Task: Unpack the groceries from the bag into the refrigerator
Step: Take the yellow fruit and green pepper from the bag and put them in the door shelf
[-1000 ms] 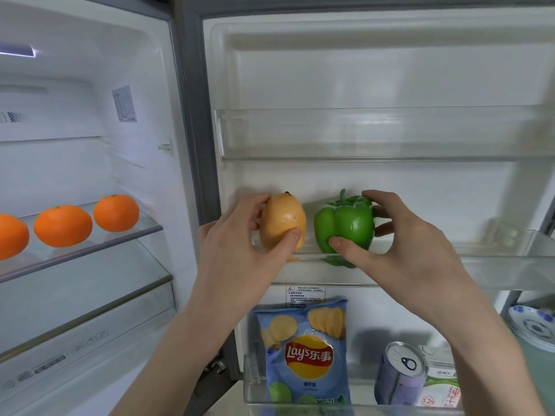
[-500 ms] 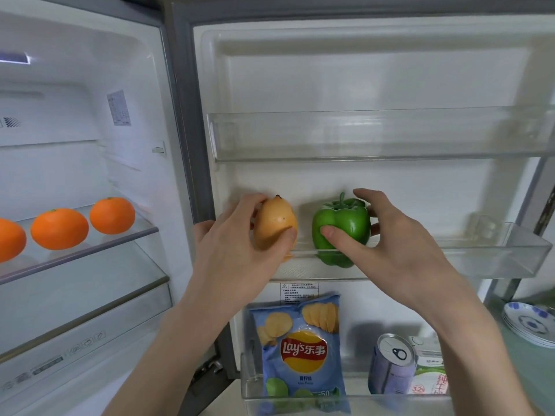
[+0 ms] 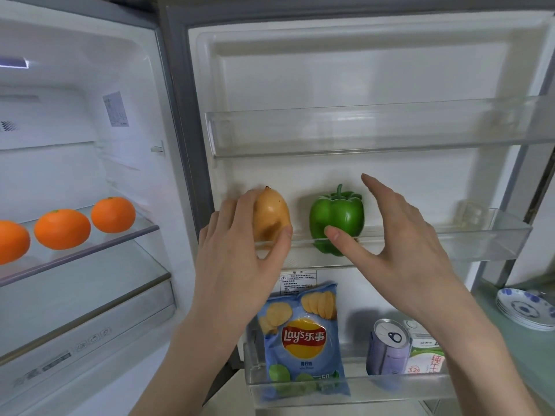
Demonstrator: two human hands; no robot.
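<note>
Between my two hands, on the middle door shelf (image 3: 480, 235), the green pepper (image 3: 336, 219) now stands free: my right hand (image 3: 402, 244) has let go and spread open, thumb just touching its lower front. My left hand (image 3: 240, 250) still grips the yellow fruit (image 3: 271, 217) on the same shelf. I judge both are placed; only the left release remains. Below my hands sit a chip bag (image 3: 303, 340) and a can (image 3: 389, 346); left of my left hand, three oranges (image 3: 112, 214). Nothing blocks withdrawal
</note>
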